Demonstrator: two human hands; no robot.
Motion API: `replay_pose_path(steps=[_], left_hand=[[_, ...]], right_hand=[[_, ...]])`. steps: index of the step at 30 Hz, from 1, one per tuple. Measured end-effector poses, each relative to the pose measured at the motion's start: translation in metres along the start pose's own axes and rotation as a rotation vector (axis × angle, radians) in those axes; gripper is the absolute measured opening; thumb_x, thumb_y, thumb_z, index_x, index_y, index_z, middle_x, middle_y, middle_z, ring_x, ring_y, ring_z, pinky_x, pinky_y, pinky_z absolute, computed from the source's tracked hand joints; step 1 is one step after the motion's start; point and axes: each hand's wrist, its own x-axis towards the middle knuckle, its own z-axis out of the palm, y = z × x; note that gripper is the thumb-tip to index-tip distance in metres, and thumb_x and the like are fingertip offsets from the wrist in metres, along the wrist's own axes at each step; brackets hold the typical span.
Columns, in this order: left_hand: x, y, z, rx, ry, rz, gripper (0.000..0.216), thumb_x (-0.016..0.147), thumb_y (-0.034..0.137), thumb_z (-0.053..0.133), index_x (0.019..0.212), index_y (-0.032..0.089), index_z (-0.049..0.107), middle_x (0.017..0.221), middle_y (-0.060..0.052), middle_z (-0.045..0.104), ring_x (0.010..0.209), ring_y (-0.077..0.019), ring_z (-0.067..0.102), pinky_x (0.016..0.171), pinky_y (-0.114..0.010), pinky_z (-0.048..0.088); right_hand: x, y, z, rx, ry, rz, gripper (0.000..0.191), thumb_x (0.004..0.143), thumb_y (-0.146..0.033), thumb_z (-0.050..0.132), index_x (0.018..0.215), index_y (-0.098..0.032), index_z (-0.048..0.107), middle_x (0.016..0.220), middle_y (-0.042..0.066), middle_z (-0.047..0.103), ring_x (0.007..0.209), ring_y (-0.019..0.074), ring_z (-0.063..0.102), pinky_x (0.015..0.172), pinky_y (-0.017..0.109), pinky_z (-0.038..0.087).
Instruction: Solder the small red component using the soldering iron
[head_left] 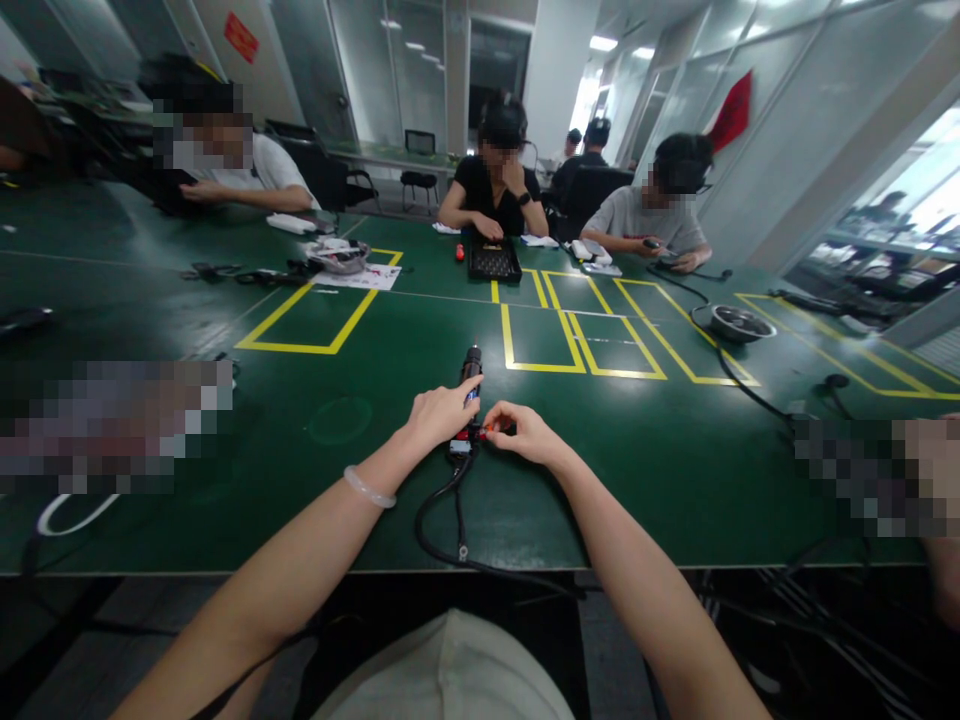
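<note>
A black corded tool that looks like an electric screwdriver [472, 366] lies on the green table, its narrow tip facing away from me. My left hand [442, 412] is closed over its body from the left, with the index finger laid along the top. At the near end of the tool, my right hand [521, 432] pinches a small red-orange part [486, 431]; the fingers partly cover it. A thick black cable [424, 515] curves from the tool toward the table's front edge. A pale bracelet [369, 488] circles my left wrist.
Yellow tape rectangles [546, 368] mark the table ahead. Beyond them, one person works at a black tray [493, 264], with others seated on both sides. A round metal object [742, 323] and cables lie at right. A clear bag [337, 254] sits on paper at left.
</note>
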Motion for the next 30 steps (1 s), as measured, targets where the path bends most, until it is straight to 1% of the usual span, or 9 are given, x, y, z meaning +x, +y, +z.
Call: replay_pose_path(steps=[7, 12, 16, 20, 24, 30], left_hand=[[-0.003, 0.006, -0.002, 0.013, 0.008, -0.042, 0.055, 0.095, 0.046, 0.029, 0.15, 0.039, 0.031, 0.106, -0.01, 0.072, 0.095, -0.0302, 0.068, 0.078, -0.039, 0.049], [-0.003, 0.006, -0.002, 0.028, 0.02, -0.061, 0.055, 0.095, 0.045, 0.03, 0.15, 0.039, 0.032, 0.105, -0.011, 0.072, 0.095, -0.031, 0.069, 0.078, -0.039, 0.049], [-0.005, 0.002, 0.0, 0.045, 0.055, -0.049, 0.054, 0.096, 0.049, 0.025, 0.148, 0.039, 0.034, 0.105, -0.011, 0.072, 0.094, -0.0325, 0.069, 0.077, -0.041, 0.049], [-0.012, -0.003, 0.002, 0.028, 0.072, 0.015, 0.056, 0.097, 0.055, 0.02, 0.148, 0.039, 0.035, 0.114, -0.01, 0.069, 0.1, -0.0318, 0.067, 0.081, -0.041, 0.048], [-0.018, -0.01, 0.0, -0.021, 0.023, 0.085, 0.056, 0.096, 0.058, 0.018, 0.148, 0.042, 0.033, 0.121, -0.008, 0.064, 0.106, -0.0303, 0.064, 0.084, -0.04, 0.048], [-0.021, -0.017, -0.006, -0.08, -0.075, 0.113, 0.062, 0.093, 0.065, 0.021, 0.151, 0.043, 0.028, 0.121, -0.007, 0.061, 0.108, -0.0291, 0.061, 0.087, -0.038, 0.047]], right_hand=[[-0.001, -0.002, 0.002, -0.01, -0.037, -0.044, 0.014, 0.077, -0.024, 0.067, 0.087, -0.015, 0.062, 0.079, 0.0, 0.062, 0.073, 0.0125, 0.057, 0.072, 0.026, 0.045], [0.0, -0.003, 0.004, -0.074, -0.015, -0.066, 0.014, 0.075, -0.024, 0.07, 0.085, -0.016, 0.063, 0.081, 0.001, 0.061, 0.074, 0.0128, 0.056, 0.071, 0.026, 0.045], [0.0, -0.004, 0.006, -0.058, -0.02, -0.035, 0.017, 0.076, -0.027, 0.07, 0.086, -0.016, 0.063, 0.077, 0.0, 0.06, 0.069, 0.012, 0.054, 0.067, 0.025, 0.044], [0.0, -0.005, 0.009, -0.003, -0.043, 0.007, 0.02, 0.077, -0.028, 0.069, 0.09, -0.016, 0.06, 0.072, -0.002, 0.059, 0.065, 0.0113, 0.054, 0.065, 0.025, 0.043], [0.001, -0.006, 0.01, 0.022, -0.037, 0.003, 0.02, 0.078, -0.028, 0.068, 0.091, -0.016, 0.058, 0.072, -0.003, 0.059, 0.065, 0.0114, 0.055, 0.066, 0.025, 0.043], [0.001, -0.008, 0.009, 0.036, -0.038, 0.017, 0.019, 0.079, -0.029, 0.068, 0.089, -0.015, 0.063, 0.074, 0.0, 0.062, 0.067, 0.0123, 0.055, 0.066, 0.025, 0.044]])
